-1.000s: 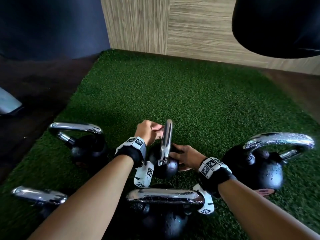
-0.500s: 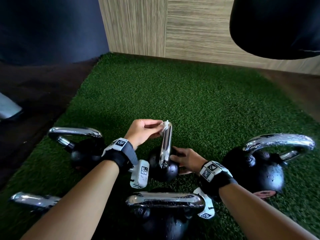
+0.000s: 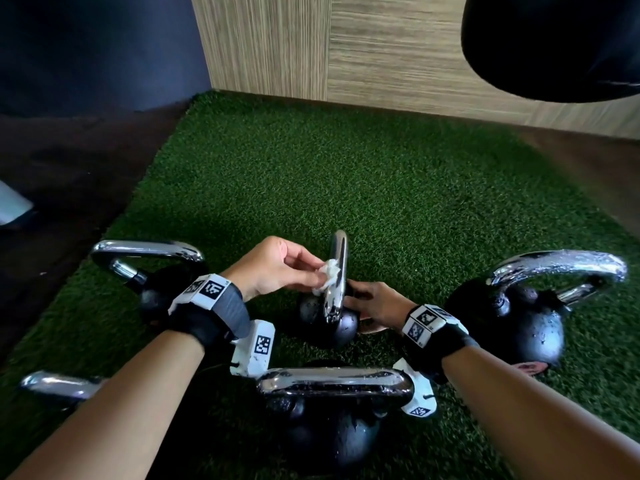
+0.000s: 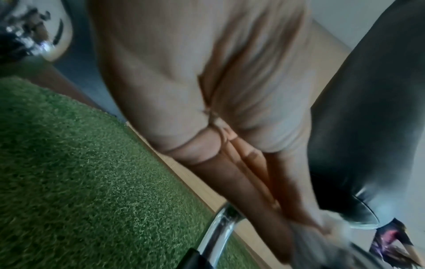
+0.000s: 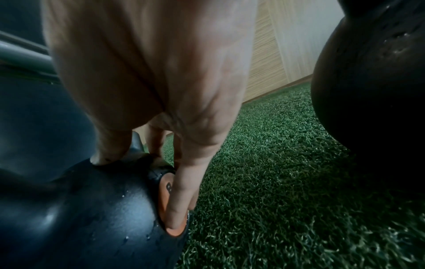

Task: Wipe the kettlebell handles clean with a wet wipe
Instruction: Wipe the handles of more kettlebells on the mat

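Observation:
A small black kettlebell [image 3: 341,327] stands mid-mat on the green turf, its chrome handle [image 3: 337,268] edge-on to me. My left hand [image 3: 304,271] pinches a crumpled white wet wipe [image 3: 329,277] against the left side of that handle. In the left wrist view the wipe [image 4: 333,223] sits at the fingertips beside the chrome handle [image 4: 218,227]. My right hand [image 3: 360,303] steadies the kettlebell's body. In the right wrist view its thumb presses on top of the ball [image 5: 92,209], and straight fingers [image 5: 181,200] lie on the orange label [image 5: 164,196].
Other chrome-handled kettlebells stand close by: one at right [image 3: 512,317], one nearest me [image 3: 332,427], one at left [image 3: 152,289], plus a handle [image 3: 59,384] at lower left. The turf mat [image 3: 346,185] stretches back to a wood wall [image 3: 381,46]. A black bag [image 3: 554,39] hangs top right.
My left hand has slid the wipe from the top of the handle down its left side. The right hand has stayed on the kettlebell's body.

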`<action>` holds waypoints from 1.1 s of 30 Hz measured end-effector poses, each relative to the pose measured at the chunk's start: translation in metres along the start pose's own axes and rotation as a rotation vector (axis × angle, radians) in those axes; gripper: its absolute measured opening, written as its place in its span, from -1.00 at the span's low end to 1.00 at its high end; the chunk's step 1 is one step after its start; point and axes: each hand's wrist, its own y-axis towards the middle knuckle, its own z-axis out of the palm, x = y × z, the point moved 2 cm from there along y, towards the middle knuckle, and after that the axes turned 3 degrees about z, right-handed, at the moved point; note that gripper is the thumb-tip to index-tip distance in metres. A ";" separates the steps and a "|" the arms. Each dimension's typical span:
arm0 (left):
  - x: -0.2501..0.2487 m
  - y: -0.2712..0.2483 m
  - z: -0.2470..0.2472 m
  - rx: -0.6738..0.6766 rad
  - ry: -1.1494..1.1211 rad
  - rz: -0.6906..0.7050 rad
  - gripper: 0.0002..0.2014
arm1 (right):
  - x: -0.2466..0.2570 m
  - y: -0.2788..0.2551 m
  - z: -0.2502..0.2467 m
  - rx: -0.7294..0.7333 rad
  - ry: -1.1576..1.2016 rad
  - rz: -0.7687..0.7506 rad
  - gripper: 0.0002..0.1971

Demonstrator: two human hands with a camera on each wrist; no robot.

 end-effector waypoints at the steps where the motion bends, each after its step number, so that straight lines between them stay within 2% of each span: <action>1: 0.001 -0.003 0.002 0.061 0.000 -0.015 -0.80 | 0.001 -0.001 0.000 -0.001 -0.007 0.000 -0.62; 3: -0.001 -0.008 0.001 0.144 0.053 -0.004 -0.80 | 0.001 -0.001 0.001 -0.002 -0.014 -0.002 -0.60; 7: 0.002 -0.019 0.002 0.105 0.129 0.052 -0.77 | 0.002 -0.002 0.002 -0.027 0.017 -0.007 -0.54; 10: 0.013 -0.029 0.010 0.134 0.159 0.082 -0.79 | 0.002 -0.004 0.001 -0.022 0.037 -0.011 -0.55; 16: 0.031 -0.041 0.017 0.001 0.144 0.163 -0.77 | -0.003 -0.001 -0.001 -0.009 0.062 -0.027 -0.57; 21: 0.041 -0.038 0.026 -0.053 0.367 0.142 -0.72 | -0.006 0.004 -0.006 -0.012 0.007 -0.031 -0.61; 23: 0.039 -0.036 0.026 -0.044 0.430 0.166 -0.74 | -0.002 0.005 -0.008 -0.019 -0.113 -0.027 -0.68; 25: 0.035 -0.036 0.020 -0.016 0.485 0.163 -0.71 | 0.009 0.004 -0.015 -0.123 -0.326 -0.072 -0.75; 26: 0.031 -0.036 0.017 0.005 0.488 0.151 -0.68 | 0.015 0.004 -0.021 -0.250 -0.382 -0.125 -0.77; 28: 0.019 -0.035 0.006 0.021 0.447 0.159 -0.71 | 0.033 -0.001 -0.032 -0.536 -0.306 -0.291 -0.79; 29: 0.010 -0.034 0.000 0.004 0.397 0.184 -0.76 | 0.043 -0.006 -0.037 -0.599 -0.198 -0.370 -0.81; 30: 0.000 -0.033 -0.005 -0.026 0.338 0.219 -0.78 | 0.054 -0.011 -0.039 -0.582 -0.073 -0.433 -0.83; 31: -0.011 -0.031 -0.010 -0.059 0.286 0.257 -0.76 | 0.065 -0.015 -0.039 -0.499 0.029 -0.477 -0.84; 33: -0.031 -0.027 -0.019 -0.134 0.204 0.328 -0.70 | 0.089 -0.027 -0.036 -0.271 0.081 -0.518 -0.80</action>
